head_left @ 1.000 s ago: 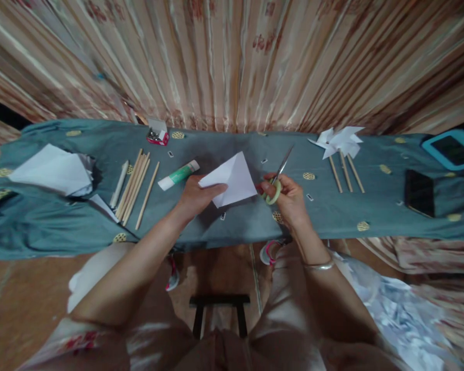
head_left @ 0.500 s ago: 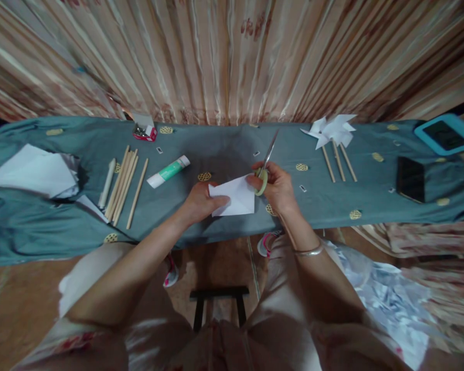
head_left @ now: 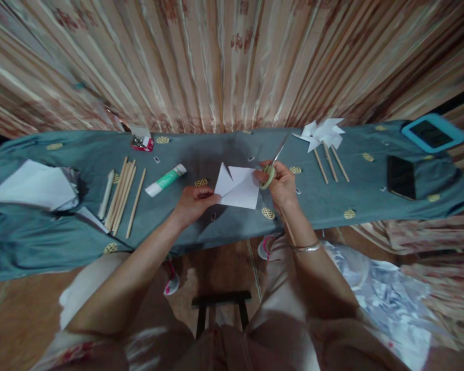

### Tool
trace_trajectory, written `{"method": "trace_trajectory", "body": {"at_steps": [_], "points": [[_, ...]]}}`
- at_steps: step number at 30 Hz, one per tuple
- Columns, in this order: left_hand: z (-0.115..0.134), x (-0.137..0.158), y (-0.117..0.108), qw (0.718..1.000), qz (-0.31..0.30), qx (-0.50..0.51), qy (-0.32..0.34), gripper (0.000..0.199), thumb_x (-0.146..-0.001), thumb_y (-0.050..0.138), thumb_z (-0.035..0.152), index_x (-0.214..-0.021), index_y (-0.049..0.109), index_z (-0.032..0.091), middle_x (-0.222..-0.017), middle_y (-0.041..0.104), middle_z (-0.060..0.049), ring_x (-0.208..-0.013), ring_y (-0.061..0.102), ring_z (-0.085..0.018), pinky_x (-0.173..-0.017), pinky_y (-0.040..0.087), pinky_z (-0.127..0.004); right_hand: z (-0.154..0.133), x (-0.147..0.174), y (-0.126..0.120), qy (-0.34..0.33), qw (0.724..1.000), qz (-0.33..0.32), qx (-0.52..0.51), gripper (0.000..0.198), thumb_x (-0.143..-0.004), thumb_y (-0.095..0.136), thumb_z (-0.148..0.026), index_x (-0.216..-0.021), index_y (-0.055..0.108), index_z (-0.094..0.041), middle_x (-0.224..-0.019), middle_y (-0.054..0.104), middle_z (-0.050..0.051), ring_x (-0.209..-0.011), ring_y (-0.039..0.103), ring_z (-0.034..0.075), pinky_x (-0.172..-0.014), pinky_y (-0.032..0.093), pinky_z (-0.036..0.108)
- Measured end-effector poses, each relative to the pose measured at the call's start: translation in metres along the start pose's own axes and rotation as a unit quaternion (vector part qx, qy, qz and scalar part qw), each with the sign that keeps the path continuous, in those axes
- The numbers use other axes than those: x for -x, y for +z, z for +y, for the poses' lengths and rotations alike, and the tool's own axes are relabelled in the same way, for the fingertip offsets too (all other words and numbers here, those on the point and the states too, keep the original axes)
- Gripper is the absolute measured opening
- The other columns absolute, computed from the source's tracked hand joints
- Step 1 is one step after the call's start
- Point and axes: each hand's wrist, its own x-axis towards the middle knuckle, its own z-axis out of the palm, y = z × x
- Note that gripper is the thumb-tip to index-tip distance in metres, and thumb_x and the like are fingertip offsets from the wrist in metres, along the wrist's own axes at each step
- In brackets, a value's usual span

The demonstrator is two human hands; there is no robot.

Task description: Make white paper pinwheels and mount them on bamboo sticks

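Above the middle of the cloth-covered table, a white square of paper (head_left: 239,188) is held between both hands. A slit runs in from its upper left edge, and the corner beside the slit stands up a little. My left hand (head_left: 197,203) pinches the paper's lower left corner between thumb and fingers. My right hand (head_left: 280,180) is closed round the pale green handles of a pair of scissors (head_left: 277,157), whose blades point up and away from the paper. The thumb and fingertips of that same hand also touch the paper's right edge.
Left of the hands lie a glue stick (head_left: 166,180), several wooden sticks (head_left: 120,198), a red box of pins (head_left: 142,142) and a paper stack (head_left: 33,185). To the right are white paper pinwheels (head_left: 322,135) on sticks, a black phone (head_left: 401,176) and a blue-framed tablet (head_left: 433,132).
The paper has turned and now shows a slit at its upper left. My left hand has shifted its hold to the lower left corner. The scissors have moved slightly right and tilted.
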Motion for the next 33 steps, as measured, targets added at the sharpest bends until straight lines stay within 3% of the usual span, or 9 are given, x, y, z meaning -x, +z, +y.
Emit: {"method": "trace_trajectory", "body": {"at_steps": [4, 9, 13, 15, 19, 25, 30, 33], "points": [[0.002, -0.001, -0.005, 1.0, 0.017, 0.002, 0.014, 0.017, -0.06, 0.079, 0.039, -0.061, 0.075, 0.023, -0.063, 0.068, -0.001, -0.065, 0.06, -0.019, -0.067, 0.045, -0.029, -0.002, -0.002, 0.0, -0.002, 1.0, 0.028, -0.008, 0.042, -0.055, 0.085, -0.048, -0.08, 0.061, -0.025, -0.062, 0.052, -0.008, -0.053, 0.046, 0.008, -0.052, 0.043, 0.024], [0.001, -0.003, -0.01, 0.999, 0.037, 0.022, 0.01, 0.018, -0.059, 0.081, 0.039, -0.062, 0.076, 0.022, -0.068, 0.071, -0.003, -0.071, 0.062, -0.02, -0.071, 0.046, -0.03, -0.003, -0.006, 0.0, 0.021, 0.993, 0.078, -0.087, 0.042, -0.045, 0.091, -0.035, -0.076, 0.065, -0.023, -0.059, 0.052, -0.01, -0.052, 0.044, 0.006, -0.051, 0.04, 0.022], [0.0, 0.002, -0.002, 0.991, 0.07, 0.116, -0.007, 0.024, -0.063, 0.082, 0.043, -0.072, 0.077, 0.022, -0.077, 0.073, -0.004, -0.077, 0.065, -0.02, -0.076, 0.049, -0.03, -0.001, -0.011, 0.002, 0.053, 0.981, 0.104, -0.155, 0.04, -0.044, 0.091, -0.027, -0.075, 0.066, -0.022, -0.058, 0.054, -0.01, -0.053, 0.048, 0.006, -0.051, 0.039, 0.022], [0.0, 0.007, 0.008, 0.983, 0.044, 0.176, -0.018, 0.032, -0.065, 0.083, 0.046, -0.084, 0.078, 0.021, -0.091, 0.076, -0.006, -0.089, 0.068, -0.021, -0.079, 0.05, -0.03, 0.001, -0.011, 0.007, 0.07, 0.975, 0.11, -0.178, 0.04, -0.044, 0.09, -0.026, -0.075, 0.065, -0.022, -0.058, 0.054, -0.01, -0.053, 0.049, 0.006, -0.051, 0.039, 0.022], [-0.003, 0.013, 0.03, 0.977, -0.027, 0.209, -0.014, 0.04, -0.067, 0.084, 0.049, -0.094, 0.076, 0.02, -0.099, 0.076, -0.006, -0.104, 0.068, -0.022, -0.089, 0.05, -0.031, 0.006, -0.007, 0.023, 0.096, 0.97, 0.087, -0.203, 0.043, -0.042, 0.09, -0.027, -0.075, 0.063, -0.022, -0.057, 0.056, -0.01, -0.053, 0.05, 0.006, -0.049, 0.038, 0.021], [-0.008, 0.008, 0.037, 0.942, 0.077, 0.323, -0.049, 0.05, -0.064, 0.086, 0.056, -0.094, 0.07, 0.018, -0.098, 0.075, -0.006, -0.096, 0.07, -0.022, -0.079, 0.054, -0.03, 0.009, 0.001, 0.044, 0.104, 0.973, 0.052, -0.201, 0.046, -0.038, 0.091, -0.03, -0.074, 0.064, -0.02, -0.055, 0.057, -0.01, -0.051, 0.051, 0.006, -0.05, 0.04, 0.02], [0.002, 0.004, 0.021, 0.92, 0.111, 0.374, -0.041, 0.033, -0.073, 0.083, 0.041, -0.093, 0.068, 0.019, -0.094, 0.076, -0.004, -0.089, 0.072, -0.019, -0.074, 0.056, -0.028, 0.008, 0.008, 0.047, 0.097, 0.984, -0.01, -0.15, 0.044, -0.046, 0.091, -0.033, -0.079, 0.064, -0.022, -0.063, 0.064, -0.008, -0.056, 0.058, 0.008, -0.052, 0.045, 0.022], [0.009, -0.001, 0.008, 0.902, 0.146, 0.404, -0.043, 0.019, -0.079, 0.077, 0.03, -0.092, 0.067, 0.02, -0.089, 0.076, 0.0, -0.081, 0.072, -0.015, -0.073, 0.057, -0.027, 0.007, 0.014, 0.044, 0.107, 0.988, -0.03, -0.109, 0.047, -0.05, 0.09, -0.039, -0.086, 0.065, -0.022, -0.067, 0.069, -0.004, -0.061, 0.065, 0.013, -0.046, 0.04, 0.021]]}}
